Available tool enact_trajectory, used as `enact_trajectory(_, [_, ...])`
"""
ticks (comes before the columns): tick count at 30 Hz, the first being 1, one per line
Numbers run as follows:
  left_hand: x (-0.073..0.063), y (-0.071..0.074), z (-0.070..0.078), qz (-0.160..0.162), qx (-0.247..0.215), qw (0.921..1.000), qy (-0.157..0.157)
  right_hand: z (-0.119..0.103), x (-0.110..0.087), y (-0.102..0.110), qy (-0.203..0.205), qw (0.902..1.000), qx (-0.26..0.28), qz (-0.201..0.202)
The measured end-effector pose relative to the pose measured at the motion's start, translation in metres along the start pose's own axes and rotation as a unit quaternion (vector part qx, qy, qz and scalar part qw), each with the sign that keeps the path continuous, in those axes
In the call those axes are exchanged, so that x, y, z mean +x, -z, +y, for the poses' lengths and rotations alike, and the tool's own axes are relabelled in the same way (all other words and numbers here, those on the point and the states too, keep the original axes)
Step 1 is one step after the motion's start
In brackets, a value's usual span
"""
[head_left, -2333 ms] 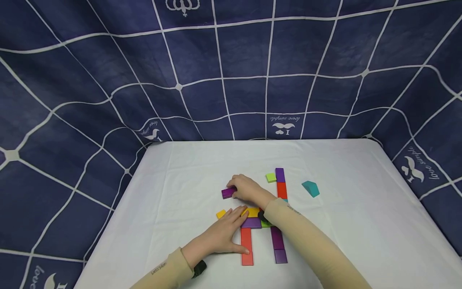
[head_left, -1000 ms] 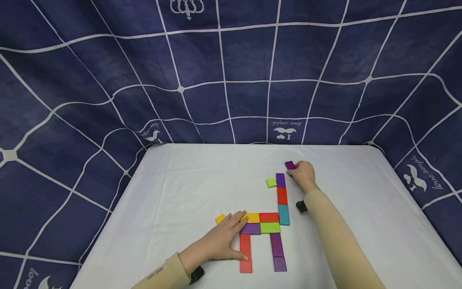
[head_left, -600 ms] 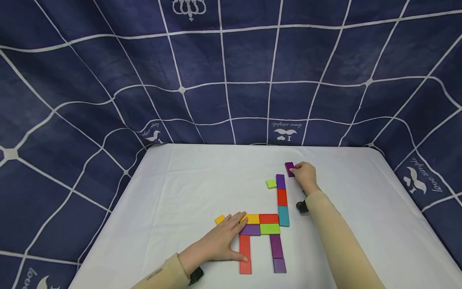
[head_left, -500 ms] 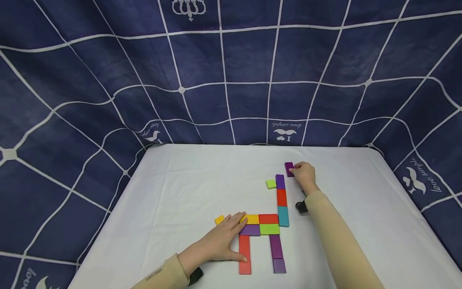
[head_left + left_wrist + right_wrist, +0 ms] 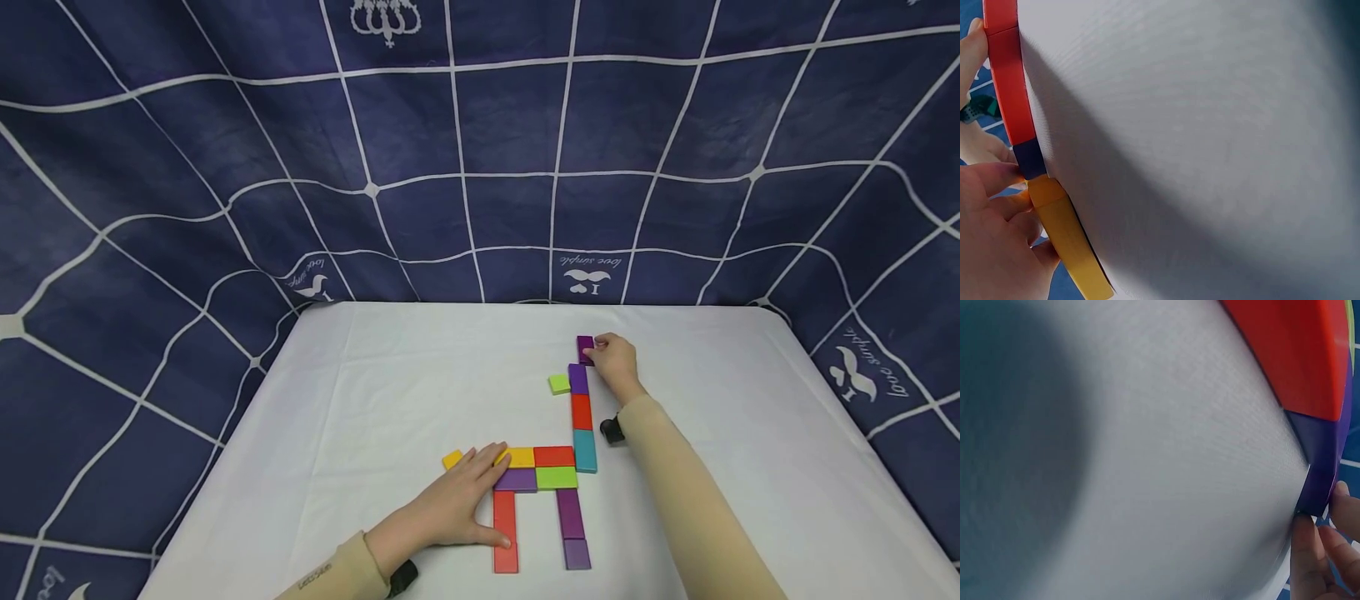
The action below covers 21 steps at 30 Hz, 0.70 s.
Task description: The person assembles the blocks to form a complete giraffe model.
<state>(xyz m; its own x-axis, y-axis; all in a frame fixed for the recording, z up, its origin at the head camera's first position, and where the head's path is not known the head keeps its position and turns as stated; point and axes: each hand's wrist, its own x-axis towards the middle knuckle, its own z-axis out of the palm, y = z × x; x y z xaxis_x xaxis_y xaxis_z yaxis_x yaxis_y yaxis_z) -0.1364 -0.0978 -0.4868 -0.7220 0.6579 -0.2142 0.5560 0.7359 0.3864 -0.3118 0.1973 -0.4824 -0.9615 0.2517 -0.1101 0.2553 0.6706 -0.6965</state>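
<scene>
Well, dark purple block (image 5: 582, 343) in fingertip pinch of right grip (image 5: 617, 365), left grip (image 5: 456, 502) outspread.

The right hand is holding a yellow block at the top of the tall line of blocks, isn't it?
Not yellow: in the head view, the right hand holds a dark purple block at the top of the tall line of blocks.

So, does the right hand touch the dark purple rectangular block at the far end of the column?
Touching: the right wrist view shows the right hand pinching the dark purple block from two sides.
</scene>
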Motion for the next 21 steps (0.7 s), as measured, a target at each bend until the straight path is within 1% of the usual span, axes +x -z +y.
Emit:
enact_trajectory(4, [-0.0010,-0.0004,0.0000,0.000,0.001,1.0000,-0.002,-0.0016,-0.0035,-0.0015,0.017,0.9999,0.002,0.003])
enact_trajectory(7, [-0.0017,0.0002,0.0004,0.000,0.002,1.0000,-0.004,-0.0024,-0.0054,-0.0022,0.024,0.9997,0.005,-0.003])
enact_trajectory(11, [-0.0020,0.0011,0.0010,0.000,0.001,1.0000,-0.002,-0.0032,-0.0069,-0.0024,0.022,0.9996,0.005,-0.017])
enact_trajectory(21, [-0.0011,0.0022,0.0020,-0.002,-0.004,1.0000,0.006,-0.0013,-0.0071,-0.0038,0.023,0.9995,0.004,-0.020])
